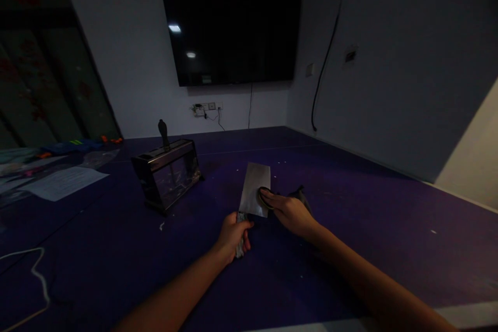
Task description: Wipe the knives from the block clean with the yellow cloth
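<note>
While clenching left hand (233, 236) round handle, holding silver rectangular steel cleaver (256, 189) above purple tabletop (369, 218), long axis toward 12 o'clock; right hand (291, 212) at 2 o'clock, fingertips on blade, grasp unclear.

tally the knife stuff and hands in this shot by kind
cleaver: 1
holder box: 1
handle standing in the holder box: 1
hands: 2, left hand on the cleaver's grip, right hand on its blade
total: 5
</note>
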Available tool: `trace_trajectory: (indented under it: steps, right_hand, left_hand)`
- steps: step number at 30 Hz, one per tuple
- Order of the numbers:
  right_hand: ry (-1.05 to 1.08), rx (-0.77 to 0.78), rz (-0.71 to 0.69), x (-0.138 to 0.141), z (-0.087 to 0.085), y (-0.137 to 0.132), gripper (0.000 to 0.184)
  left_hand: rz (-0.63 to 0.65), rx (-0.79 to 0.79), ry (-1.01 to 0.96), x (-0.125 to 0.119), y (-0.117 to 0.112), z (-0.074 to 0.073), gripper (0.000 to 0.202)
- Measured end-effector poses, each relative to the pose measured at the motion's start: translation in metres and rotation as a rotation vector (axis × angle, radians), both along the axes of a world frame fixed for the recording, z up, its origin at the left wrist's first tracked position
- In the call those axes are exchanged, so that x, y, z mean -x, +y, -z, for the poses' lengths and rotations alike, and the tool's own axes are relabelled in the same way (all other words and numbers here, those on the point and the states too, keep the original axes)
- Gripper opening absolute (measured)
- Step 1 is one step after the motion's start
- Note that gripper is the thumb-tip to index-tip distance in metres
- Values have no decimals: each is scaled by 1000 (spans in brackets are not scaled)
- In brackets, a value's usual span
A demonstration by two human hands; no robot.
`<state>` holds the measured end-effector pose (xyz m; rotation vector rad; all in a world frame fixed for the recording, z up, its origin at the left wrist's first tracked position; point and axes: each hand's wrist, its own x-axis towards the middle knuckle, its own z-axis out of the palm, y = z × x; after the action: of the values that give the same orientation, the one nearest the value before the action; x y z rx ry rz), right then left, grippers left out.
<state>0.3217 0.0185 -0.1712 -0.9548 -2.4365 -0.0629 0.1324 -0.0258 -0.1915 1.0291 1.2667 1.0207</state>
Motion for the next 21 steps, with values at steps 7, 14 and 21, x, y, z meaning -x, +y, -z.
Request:
trace_trajectory:
  steps: [7,14,21]
  right_hand:
    - [-50,44,-195,10,-6,-12,60]
    - [-88,29,-236,13,-7,-17,53]
    - [-178,-50,-179,19,-4,-21,52]
  left_hand:
    - [-58,31,-43,2,-1,-5,12]
    - [7,-14,-27,4,1,-2,11]
    - [135,3,64,3,1,0,10]
